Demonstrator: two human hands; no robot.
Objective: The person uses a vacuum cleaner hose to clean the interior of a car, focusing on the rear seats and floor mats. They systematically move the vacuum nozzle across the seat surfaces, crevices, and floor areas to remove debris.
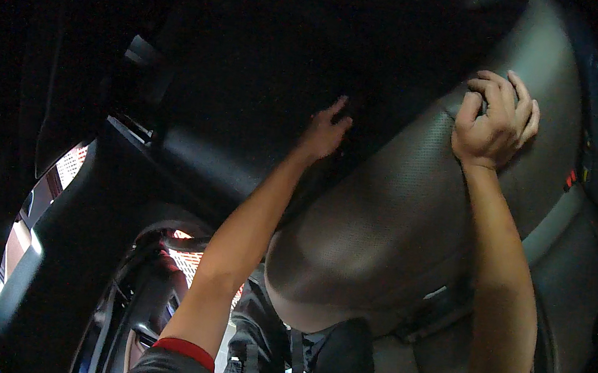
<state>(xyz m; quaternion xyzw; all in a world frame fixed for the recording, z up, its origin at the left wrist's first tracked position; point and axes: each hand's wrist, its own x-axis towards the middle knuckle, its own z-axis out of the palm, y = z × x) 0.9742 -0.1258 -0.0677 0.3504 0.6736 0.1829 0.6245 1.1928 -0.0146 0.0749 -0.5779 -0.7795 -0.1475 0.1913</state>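
Observation:
Inside a dim car interior, my left hand reaches into a dark area beside a greyish-brown car seat with a perforated panel. Its forefinger and thumb are spread, and I see nothing between them. Whatever lies beneath that hand is lost in shadow. Farther right, my right hand is over the seat's upper part, fingers loosely curled but apart from one another. No object shows in it; whether its fingers press into the upholstery I cannot tell.
Dark interior trim curves along the left. Beyond it, a car door stands beside a bright gap. My dark-trousered legs are at the seat's lower edge. A small red part shows at the far right.

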